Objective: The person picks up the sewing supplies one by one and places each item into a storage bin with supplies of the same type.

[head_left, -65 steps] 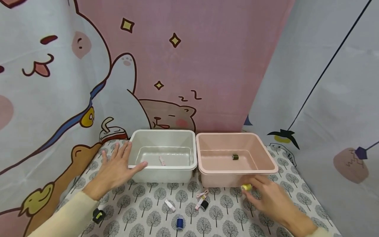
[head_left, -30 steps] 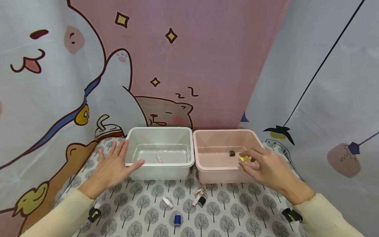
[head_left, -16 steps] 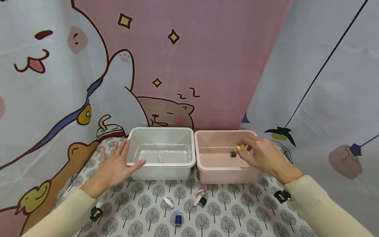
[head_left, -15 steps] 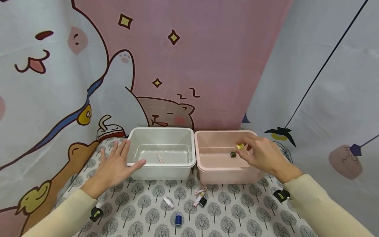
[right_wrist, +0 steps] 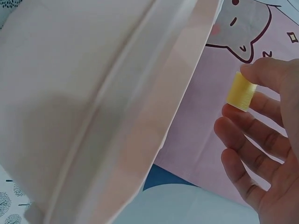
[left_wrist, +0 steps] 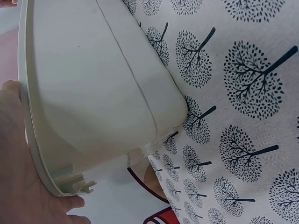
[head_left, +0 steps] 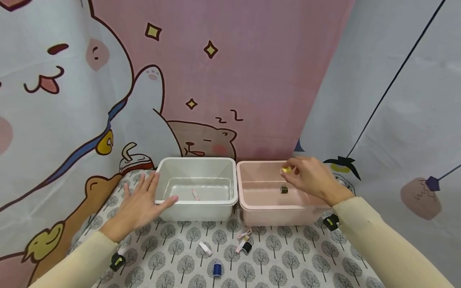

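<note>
My right hand [head_left: 311, 176] pinches a yellow spool of thread [right_wrist: 241, 91] between thumb and fingers, above the back part of the pink bin [head_left: 284, 216]. Below it, on that bin's floor, lies a dark green thread spool [head_left: 284, 190]. My left hand [head_left: 138, 204] rests with straight, spread fingers against the left rim of the white bin [head_left: 196, 212]; the left wrist view shows the palm along this rim [left_wrist: 29, 116]. Inside the white bin is a small pinkish-white stick-like piece [head_left: 195, 195].
On the tree-print cloth in front lie a blue thread spool [head_left: 217, 270], a black spool [head_left: 246, 248], a small white piece [head_left: 205, 248], and a pink piece [head_left: 240, 245] beside a pink loop [head_left: 244, 234]. A cartoon curtain [head_left: 259, 80] hangs behind both bins.
My right hand has lifted the yellow spool from in front of the pink bin, over its rim, toward its back. My left hand stays at the white bin.
</note>
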Tool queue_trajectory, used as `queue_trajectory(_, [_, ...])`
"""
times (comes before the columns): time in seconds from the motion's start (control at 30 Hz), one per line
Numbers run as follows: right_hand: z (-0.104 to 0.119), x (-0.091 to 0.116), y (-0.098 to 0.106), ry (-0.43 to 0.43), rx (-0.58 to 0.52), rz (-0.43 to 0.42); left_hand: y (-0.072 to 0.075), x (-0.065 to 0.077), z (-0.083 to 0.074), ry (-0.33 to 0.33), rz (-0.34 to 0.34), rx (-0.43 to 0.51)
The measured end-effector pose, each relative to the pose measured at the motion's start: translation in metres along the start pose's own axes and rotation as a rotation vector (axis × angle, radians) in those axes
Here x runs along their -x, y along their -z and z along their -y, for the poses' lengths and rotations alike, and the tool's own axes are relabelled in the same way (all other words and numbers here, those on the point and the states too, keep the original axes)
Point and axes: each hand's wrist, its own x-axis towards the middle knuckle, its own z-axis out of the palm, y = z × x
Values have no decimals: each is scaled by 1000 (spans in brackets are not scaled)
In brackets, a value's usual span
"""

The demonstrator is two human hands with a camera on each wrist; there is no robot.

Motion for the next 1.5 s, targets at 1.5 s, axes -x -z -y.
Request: queue_trajectory(1.5, [-12,-52,-12,-171,47,282,-1,0,0,8,13,3])
